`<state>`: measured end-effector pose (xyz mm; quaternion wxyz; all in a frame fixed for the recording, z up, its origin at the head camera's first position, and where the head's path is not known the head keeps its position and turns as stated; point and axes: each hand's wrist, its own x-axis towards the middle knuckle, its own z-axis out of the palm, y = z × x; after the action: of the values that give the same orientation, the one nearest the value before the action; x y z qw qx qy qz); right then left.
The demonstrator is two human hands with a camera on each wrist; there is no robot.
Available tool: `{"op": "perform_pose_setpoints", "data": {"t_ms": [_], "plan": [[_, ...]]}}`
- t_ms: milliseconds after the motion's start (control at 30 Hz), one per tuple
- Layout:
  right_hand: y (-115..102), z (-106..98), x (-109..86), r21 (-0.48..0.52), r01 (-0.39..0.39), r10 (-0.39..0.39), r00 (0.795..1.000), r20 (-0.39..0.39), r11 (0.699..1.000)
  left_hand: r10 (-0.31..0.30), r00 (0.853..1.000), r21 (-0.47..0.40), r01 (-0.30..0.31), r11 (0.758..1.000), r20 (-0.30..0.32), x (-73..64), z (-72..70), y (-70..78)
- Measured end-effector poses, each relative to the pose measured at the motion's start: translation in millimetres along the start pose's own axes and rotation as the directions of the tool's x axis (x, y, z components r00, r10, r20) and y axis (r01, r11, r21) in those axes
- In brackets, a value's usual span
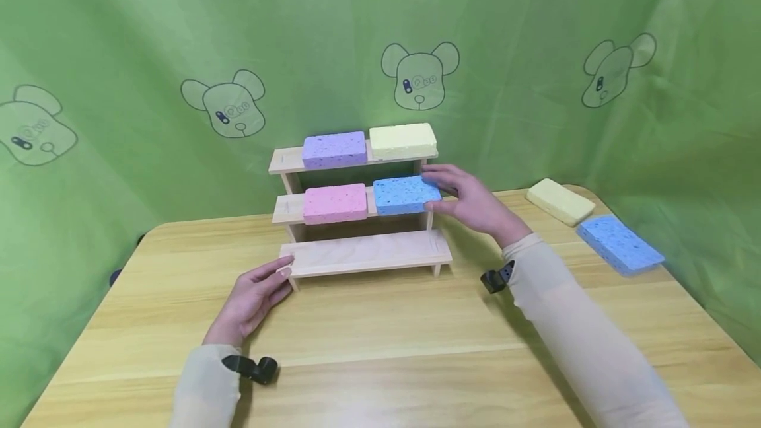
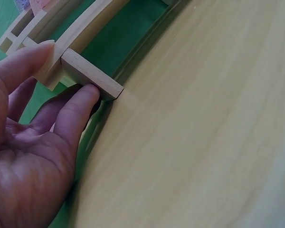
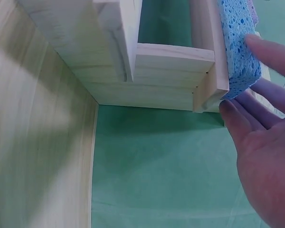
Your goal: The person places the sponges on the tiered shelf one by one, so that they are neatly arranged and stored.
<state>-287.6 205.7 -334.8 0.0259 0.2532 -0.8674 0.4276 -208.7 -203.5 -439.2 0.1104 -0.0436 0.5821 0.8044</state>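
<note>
A three-tier wooden shelf stand [image 1: 362, 255] stands on the table. My left hand [image 1: 252, 299] grips the left end of its bottom tier; in the left wrist view the thumb [image 2: 31, 59] lies at the board's corner and a finger rests against the leg [image 2: 92, 76]. My right hand [image 1: 475, 203] holds the right end of a blue sponge [image 1: 406, 195] on the middle tier, thumb in front and fingers over the far side. Left of it on that tier lies a pink sponge [image 1: 335, 203]. A purple sponge [image 1: 335, 150] and a pale yellow sponge [image 1: 403, 142] sit on the top tier.
Another pale yellow sponge [image 1: 560, 202] and another blue sponge [image 1: 619, 244] lie at the right edge of the wooden table [image 1: 380, 362]. A green curtain [image 1: 321, 32] with printed bear heads hangs behind the table and along its sides.
</note>
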Motion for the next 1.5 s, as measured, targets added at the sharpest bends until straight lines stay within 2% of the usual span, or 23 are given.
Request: {"op": "perform_pose_setpoints", "data": {"t_ms": [233, 400, 600, 1067, 1500], "plan": [[-0.3, -6.3, -12.4, 0.056, -0.005, 0.007, 1.0, -0.028, 0.998, -0.005, 1.0, 0.007, 0.005, 1.0, 0.002, -1.1, 0.0, -0.5], [1.7, -17.7, -29.1, 0.01, -0.006, 0.007, 0.999, -0.045, 1.0, -0.008, 1.0, 0.005, 0.008, 1.0, -0.005, -0.3, 0.3, -0.9], [5.0, -32.1, -46.0, -0.025, -0.012, 0.01, 0.997, -0.078, 1.0, 0.011, 1.0, 0.007, -0.011, 1.0, 0.023, 3.2, 0.5, -0.4], [16.4, -43.9, -68.4, -0.063, -0.011, 0.003, 0.993, -0.116, 0.998, -0.007, 1.0, 0.001, 0.007, 1.0, 0.013, 1.6, -0.8, -1.0], [21.8, -60.1, -93.7, -0.144, -0.066, 0.049, 0.992, -0.117, 0.987, 0.009, 1.0, 0.025, -0.009, 1.0, 0.021, 0.2, 0.9, 1.7]]}}
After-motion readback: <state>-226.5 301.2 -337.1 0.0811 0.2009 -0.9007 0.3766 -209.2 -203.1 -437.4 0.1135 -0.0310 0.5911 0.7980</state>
